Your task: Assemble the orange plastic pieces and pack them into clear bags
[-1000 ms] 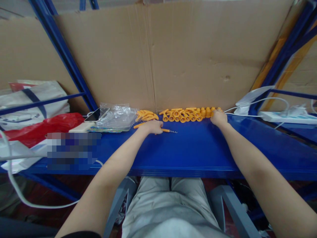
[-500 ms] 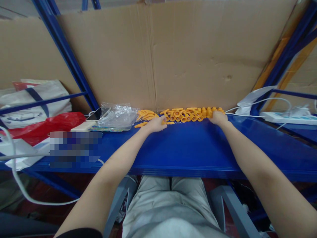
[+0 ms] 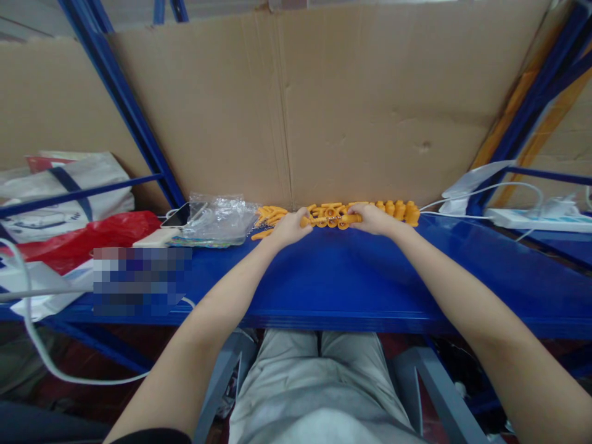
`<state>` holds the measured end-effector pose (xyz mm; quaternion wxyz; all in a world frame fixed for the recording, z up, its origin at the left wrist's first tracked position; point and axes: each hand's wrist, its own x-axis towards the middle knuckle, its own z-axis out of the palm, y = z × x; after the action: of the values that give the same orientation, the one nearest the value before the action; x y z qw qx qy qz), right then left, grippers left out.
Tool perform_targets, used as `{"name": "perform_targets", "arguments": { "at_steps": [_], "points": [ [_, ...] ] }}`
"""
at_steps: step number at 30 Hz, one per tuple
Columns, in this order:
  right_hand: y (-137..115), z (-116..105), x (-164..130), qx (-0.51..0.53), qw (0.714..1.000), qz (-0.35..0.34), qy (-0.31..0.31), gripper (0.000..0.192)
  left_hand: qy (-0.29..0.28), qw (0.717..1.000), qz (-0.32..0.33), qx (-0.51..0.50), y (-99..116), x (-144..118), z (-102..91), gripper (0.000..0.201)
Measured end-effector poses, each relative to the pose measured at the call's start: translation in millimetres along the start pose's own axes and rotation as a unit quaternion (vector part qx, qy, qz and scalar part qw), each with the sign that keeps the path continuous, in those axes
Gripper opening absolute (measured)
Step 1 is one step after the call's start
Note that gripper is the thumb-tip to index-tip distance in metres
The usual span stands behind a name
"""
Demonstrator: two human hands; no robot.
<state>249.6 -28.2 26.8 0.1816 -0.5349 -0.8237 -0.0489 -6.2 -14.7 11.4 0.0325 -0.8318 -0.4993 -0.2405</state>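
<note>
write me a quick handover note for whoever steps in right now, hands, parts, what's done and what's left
Left hand: on the blue shelf, fingers at the left end of an orange piece; grip unclear.
Right hand: at the other end of that piece, fingers curled round it.
Parts: row of orange plastic parts along the cardboard backing; small pile of orange handles and one loose handle left of the left hand; clear plastic bag further left.
Done: a row of parts stands lined up at the right.
Left: the piece between both hands and the loose handles.
</note>
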Motion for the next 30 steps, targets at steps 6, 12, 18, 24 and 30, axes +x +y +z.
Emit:
{"name": "perform_targets", "arguments": {
  "at_steps": [6, 12, 18, 24, 30],
  "points": [
    [11.8, 4.4, 2.7, 0.064, 0.997, -0.011, 0.039, 0.028, 0.021, 1.0, -0.002, 0.004, -2.9, 0.6, 1.4, 0.032],
    [8.3, 15.6, 5.8, 0.078, 0.992, -0.085, 0.053, 0.028, 0.029, 0.999, 0.016, -0.022, -4.6, 1.5, 6.1, 0.032],
    [0.5, 25.3, 6.7, 0.067, 0.982, -0.147, 0.102, 0.031, 0.038, 0.995, 0.046, -0.084, 0.0, 1.6, 9.4, 0.029],
    [0.0, 23.8, 4.1, 0.054, 0.981, -0.151, 0.106, 0.034, 0.038, 0.994, 0.045, -0.093, -1.1, 2.0, 7.8, 0.03],
    [0.2, 26.5, 7.9, 0.104, 0.979, -0.149, 0.094, 0.036, 0.066, 0.993, 0.035, -0.089, -4.7, 4.2, 10.4, 0.028]
  ]
}}
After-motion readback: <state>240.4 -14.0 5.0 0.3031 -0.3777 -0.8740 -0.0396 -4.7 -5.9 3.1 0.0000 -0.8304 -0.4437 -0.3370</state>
